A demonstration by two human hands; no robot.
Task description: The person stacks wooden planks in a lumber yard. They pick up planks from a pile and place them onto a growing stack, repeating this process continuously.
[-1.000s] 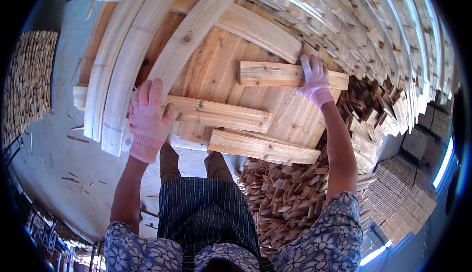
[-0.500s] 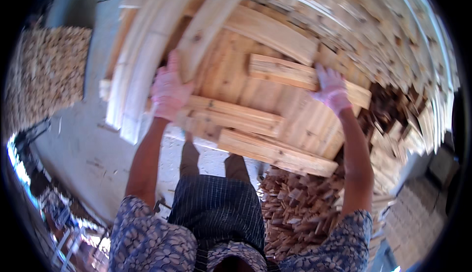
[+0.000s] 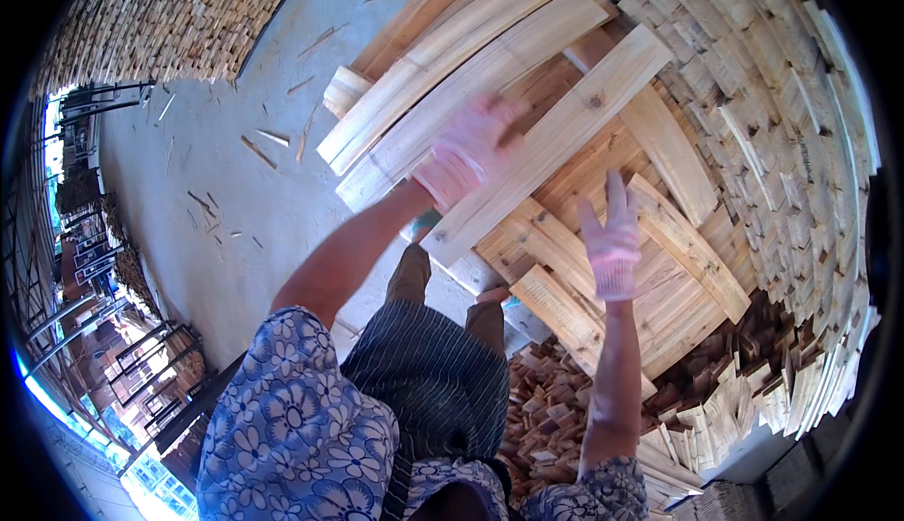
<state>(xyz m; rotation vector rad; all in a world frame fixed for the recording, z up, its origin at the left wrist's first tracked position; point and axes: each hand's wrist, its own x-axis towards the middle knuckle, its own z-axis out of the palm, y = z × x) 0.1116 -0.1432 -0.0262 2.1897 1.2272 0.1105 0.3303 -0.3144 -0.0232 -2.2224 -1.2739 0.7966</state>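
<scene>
My left hand (image 3: 471,149), in a pink glove, is blurred over the left edge of a pale plank (image 3: 595,97) with a knot. Its fingers are smeared, so a grip on the plank cannot be made out. My right hand (image 3: 610,243), gloved alike, has its fingers stretched out and holds nothing. It hovers between a short wooden piece (image 3: 692,248) on its right and other short pieces (image 3: 557,318) on its left. These lie on a layer of side-by-side boards (image 3: 673,300). Left of the knotted plank, long pale boards (image 3: 452,64) lie roughly parallel to it.
A tall stack of boards (image 3: 753,97) rises on the right. Heaped wood offcuts (image 3: 541,408) fill the area by my right arm. Another wood stack (image 3: 179,12) stands far left. Splinters (image 3: 259,149) lie scattered on the grey floor (image 3: 226,201).
The view has turned, showing more floor at left. My right hand has come off the short wooden piece. The knotted plank now reaches closer to me, over the ends of the short pieces.
</scene>
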